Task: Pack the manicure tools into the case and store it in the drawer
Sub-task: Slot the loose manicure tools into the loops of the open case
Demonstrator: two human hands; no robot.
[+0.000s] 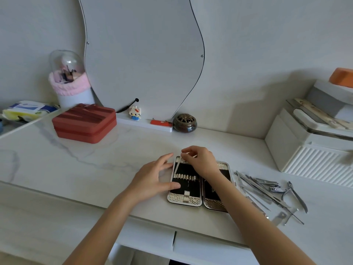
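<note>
Two hands are working over the case (pixel 193 185), which is lying open on the bench (pixel 95 159). Left hand (pixel 152 177) is resting on its left edge, fingers spread. Right hand (pixel 200 159) is pinching a thin tool (pixel 177 165) over the left half. Remaining tools (pixel 267 192) are lying just right of the case.

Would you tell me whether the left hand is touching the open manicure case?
Touching. The head view shows the left hand resting its thumb on the left edge of the manicure case, on the black lining.
</note>
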